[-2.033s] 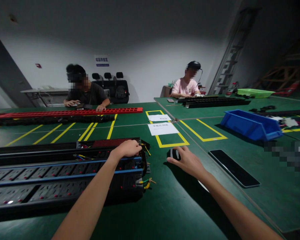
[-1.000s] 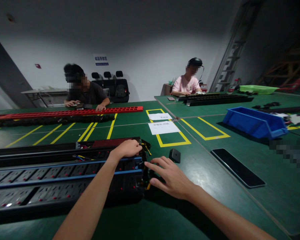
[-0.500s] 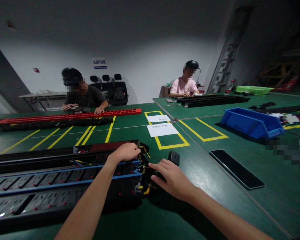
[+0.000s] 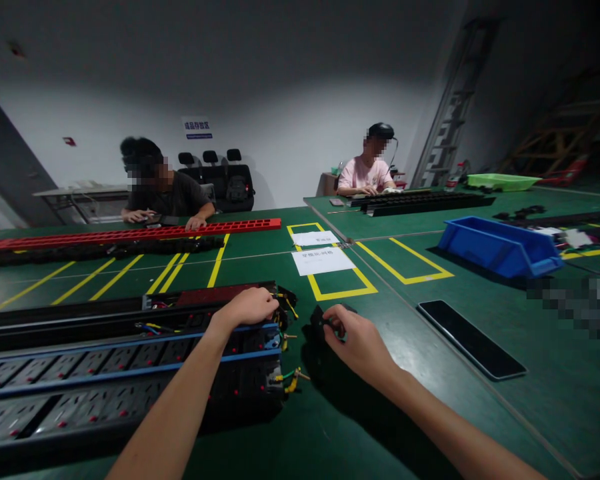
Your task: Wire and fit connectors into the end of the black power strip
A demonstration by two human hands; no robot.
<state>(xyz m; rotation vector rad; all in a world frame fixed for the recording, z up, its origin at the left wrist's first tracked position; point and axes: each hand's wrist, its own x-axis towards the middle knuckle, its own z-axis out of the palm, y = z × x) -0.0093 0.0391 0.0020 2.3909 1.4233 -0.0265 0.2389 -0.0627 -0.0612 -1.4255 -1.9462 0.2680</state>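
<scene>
Long black power strips with rows of sockets and red dots lie side by side at the left, two of them edged in blue. My left hand rests over their right ends, its fingers curled round the end of one of the farther strips. Yellow and green wires stick out of the nearer ends. Just right of these ends, my right hand is closed on a small black end piece, held apart from the strips. A small black box is partly hidden behind this hand.
A phone lies at the right, below a blue bin. White paper sheets lie over yellow floor-style tape marks. Two people sit across the green table, one at a red perforated rail, the other at black rails.
My right hand has drawn back from the strip ends, taking the black end piece with it and uncovering more of the wires. My left hand stays on the strips.
</scene>
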